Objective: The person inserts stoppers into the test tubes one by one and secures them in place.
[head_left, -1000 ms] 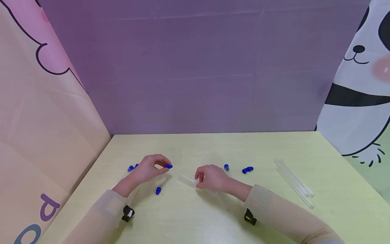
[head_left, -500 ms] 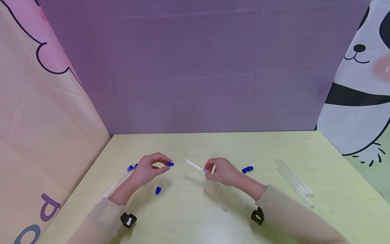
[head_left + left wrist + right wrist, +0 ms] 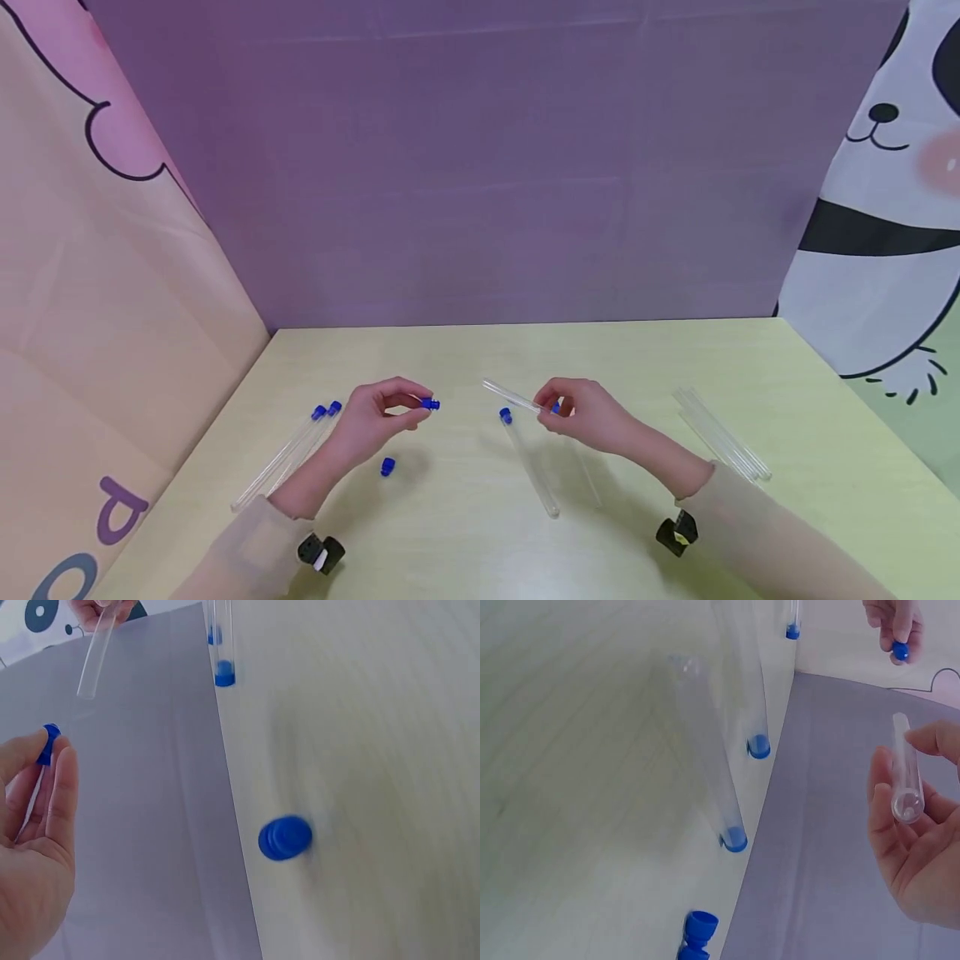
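Note:
Between thumb and fingertips my left hand (image 3: 382, 415) pinches a small blue cap (image 3: 431, 404), also seen in the left wrist view (cap (image 3: 49, 745)). My right hand (image 3: 588, 414) holds a clear test tube (image 3: 510, 393), tilted, one end pointing toward the left hand. In the right wrist view the tube's (image 3: 906, 765) rounded end faces the camera. A gap separates cap and tube. Below the hands lies a capped test tube (image 3: 529, 462); a second one's blue cap (image 3: 556, 407) shows through the right hand's fingers. A loose blue cap (image 3: 387, 467) lies near the left wrist.
Two capped tubes (image 3: 277, 467) lie left, partly behind the left forearm. Several uncapped tubes (image 3: 720, 433) lie at the right, partly covered by the right sleeve. More loose blue caps (image 3: 699, 930) show in the right wrist view. A purple backdrop (image 3: 480, 167) stands behind the table (image 3: 450, 550).
My right hand has lifted the tube off the table and moved right, uncovering a capped tube. My left hand, still with the cap, has shifted slightly right.

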`<action>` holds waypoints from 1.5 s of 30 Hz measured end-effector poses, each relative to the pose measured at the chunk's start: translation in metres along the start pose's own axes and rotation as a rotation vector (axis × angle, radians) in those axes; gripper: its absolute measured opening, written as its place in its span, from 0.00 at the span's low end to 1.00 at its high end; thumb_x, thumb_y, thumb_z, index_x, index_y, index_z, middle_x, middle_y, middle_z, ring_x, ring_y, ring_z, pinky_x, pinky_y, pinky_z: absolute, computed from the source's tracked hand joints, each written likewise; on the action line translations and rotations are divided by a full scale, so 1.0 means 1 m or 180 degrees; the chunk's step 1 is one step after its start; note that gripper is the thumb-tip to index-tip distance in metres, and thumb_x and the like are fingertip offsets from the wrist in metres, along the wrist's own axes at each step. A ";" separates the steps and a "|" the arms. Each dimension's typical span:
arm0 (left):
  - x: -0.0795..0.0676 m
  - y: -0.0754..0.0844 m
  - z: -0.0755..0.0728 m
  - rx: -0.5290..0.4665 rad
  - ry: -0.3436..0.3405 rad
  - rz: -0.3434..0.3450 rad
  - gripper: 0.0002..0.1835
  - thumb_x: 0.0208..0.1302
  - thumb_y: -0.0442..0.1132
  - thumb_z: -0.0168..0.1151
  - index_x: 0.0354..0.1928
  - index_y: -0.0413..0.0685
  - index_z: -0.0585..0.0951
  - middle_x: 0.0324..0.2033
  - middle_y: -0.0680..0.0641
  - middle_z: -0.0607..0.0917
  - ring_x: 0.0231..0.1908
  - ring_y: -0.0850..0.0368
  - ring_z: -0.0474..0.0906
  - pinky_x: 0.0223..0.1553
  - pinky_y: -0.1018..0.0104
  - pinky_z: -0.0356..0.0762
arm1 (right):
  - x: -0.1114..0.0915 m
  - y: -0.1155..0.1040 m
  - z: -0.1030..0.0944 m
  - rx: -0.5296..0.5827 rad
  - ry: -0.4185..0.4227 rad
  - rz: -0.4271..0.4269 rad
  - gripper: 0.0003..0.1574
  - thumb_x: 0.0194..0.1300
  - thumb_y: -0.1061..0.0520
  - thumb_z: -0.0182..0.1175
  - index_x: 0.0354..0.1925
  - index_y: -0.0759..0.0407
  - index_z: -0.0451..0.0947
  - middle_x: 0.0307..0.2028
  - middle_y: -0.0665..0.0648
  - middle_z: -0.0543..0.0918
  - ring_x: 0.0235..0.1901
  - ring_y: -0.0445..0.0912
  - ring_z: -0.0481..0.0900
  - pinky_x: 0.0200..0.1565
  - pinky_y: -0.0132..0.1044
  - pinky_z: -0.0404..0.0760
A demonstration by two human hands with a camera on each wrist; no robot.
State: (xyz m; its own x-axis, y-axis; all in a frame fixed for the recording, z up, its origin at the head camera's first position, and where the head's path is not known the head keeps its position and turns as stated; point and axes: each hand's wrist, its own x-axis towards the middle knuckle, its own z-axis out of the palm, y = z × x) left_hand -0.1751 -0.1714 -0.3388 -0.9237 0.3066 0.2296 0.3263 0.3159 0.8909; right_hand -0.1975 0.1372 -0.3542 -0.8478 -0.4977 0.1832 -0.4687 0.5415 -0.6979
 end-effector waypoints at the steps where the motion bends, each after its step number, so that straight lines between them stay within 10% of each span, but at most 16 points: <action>1: -0.002 0.005 0.002 0.0013 -0.0009 -0.0048 0.12 0.53 0.28 0.63 0.42 0.35 0.79 0.36 0.39 0.81 0.32 0.51 0.80 0.34 0.65 0.78 | -0.002 0.000 -0.002 -0.0011 -0.0005 -0.0034 0.07 0.56 0.58 0.62 0.36 0.54 0.76 0.26 0.46 0.75 0.21 0.42 0.71 0.19 0.34 0.72; 9: -0.001 -0.010 0.009 -0.0070 -0.0008 -0.0063 0.13 0.51 0.33 0.66 0.41 0.41 0.81 0.35 0.45 0.81 0.32 0.51 0.80 0.33 0.63 0.78 | -0.013 0.002 -0.011 -0.0158 0.0021 -0.0177 0.07 0.56 0.59 0.61 0.36 0.53 0.77 0.27 0.44 0.75 0.20 0.40 0.70 0.20 0.32 0.70; 45: 0.018 0.015 0.033 -0.0175 -0.0077 0.0249 0.12 0.51 0.34 0.66 0.39 0.43 0.82 0.33 0.47 0.83 0.35 0.53 0.80 0.36 0.64 0.77 | -0.032 -0.008 -0.038 0.0180 0.0261 -0.0328 0.08 0.58 0.57 0.60 0.38 0.47 0.77 0.27 0.47 0.76 0.21 0.42 0.69 0.19 0.31 0.68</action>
State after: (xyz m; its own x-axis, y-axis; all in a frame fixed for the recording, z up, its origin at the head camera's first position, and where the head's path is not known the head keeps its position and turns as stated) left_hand -0.1798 -0.1317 -0.3343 -0.8904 0.3504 0.2905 0.3853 0.2405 0.8909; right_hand -0.1762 0.1743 -0.3279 -0.8145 -0.4903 0.3102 -0.5414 0.4501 -0.7101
